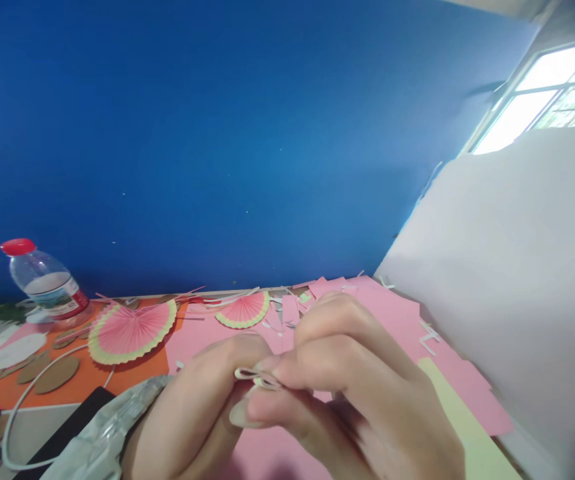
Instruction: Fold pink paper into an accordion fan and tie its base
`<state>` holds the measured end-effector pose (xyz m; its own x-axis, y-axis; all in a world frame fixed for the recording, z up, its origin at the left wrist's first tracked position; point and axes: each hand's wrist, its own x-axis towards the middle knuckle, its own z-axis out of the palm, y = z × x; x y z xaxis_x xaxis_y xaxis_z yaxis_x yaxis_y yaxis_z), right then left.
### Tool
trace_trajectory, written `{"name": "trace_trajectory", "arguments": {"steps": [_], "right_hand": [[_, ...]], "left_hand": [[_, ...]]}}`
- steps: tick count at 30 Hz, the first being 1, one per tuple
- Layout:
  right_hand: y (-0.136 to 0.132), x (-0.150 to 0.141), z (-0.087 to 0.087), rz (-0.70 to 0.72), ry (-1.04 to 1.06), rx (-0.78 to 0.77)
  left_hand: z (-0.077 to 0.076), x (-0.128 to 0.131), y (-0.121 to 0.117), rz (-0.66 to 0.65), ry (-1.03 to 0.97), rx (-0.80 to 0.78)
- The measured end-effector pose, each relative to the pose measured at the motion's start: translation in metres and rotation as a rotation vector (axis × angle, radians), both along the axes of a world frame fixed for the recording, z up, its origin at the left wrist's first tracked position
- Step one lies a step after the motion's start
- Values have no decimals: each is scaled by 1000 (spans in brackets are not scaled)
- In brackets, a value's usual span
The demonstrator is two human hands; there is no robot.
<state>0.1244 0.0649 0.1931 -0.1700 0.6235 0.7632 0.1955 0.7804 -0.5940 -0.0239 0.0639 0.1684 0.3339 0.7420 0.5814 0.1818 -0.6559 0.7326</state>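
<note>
Between my two hands is a small folded piece of paper (258,378), its looped edges pale with pink inside. My right hand (362,373) pinches it between thumb and bent fingers. From the other side, the curled fingers of my left hand (202,407) grip its left end; the left thumb is mostly hidden. Both hands are close together above pink paper (277,453). Beyond them lie two pleated pink paper fans with pale yellow rims, a larger fan (132,330) on the left and a smaller fan (243,309) in the middle.
At the left stands a plastic bottle (50,283) with a red cap. Brown cardboard discs (57,375) lie on orange paper (152,360). A white cable (10,427) curves near a black flat object (80,420). Pale yellow paper (462,420) and paper scraps (428,337) lie right.
</note>
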Motion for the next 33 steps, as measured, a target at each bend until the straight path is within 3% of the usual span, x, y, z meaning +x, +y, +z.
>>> {"name": "trace_trajectory", "arguments": {"steps": [8,10,14,18,24,29,33], "right_hand": [[11,1,1,58,13,48],[15,-1,-1,80,43,-1],[24,-4,-6,133,162,-277],[33,-6,-8,214,269,-471],[45,-4,-7,110,217,-445],[47,-2,-7,132,189,-512],[50,-2,-10,122,181,-502]], "left_hand": [[3,-2,4,-55,40,63],[6,-1,4,-73,27,-37],[11,4,6,-38,-68,-313],[10,10,9,-68,-171,-452],[-5,17,10,-45,-255,-585],[-3,23,10,-66,-443,-619],[-1,23,15,-43,-342,-648]]}}
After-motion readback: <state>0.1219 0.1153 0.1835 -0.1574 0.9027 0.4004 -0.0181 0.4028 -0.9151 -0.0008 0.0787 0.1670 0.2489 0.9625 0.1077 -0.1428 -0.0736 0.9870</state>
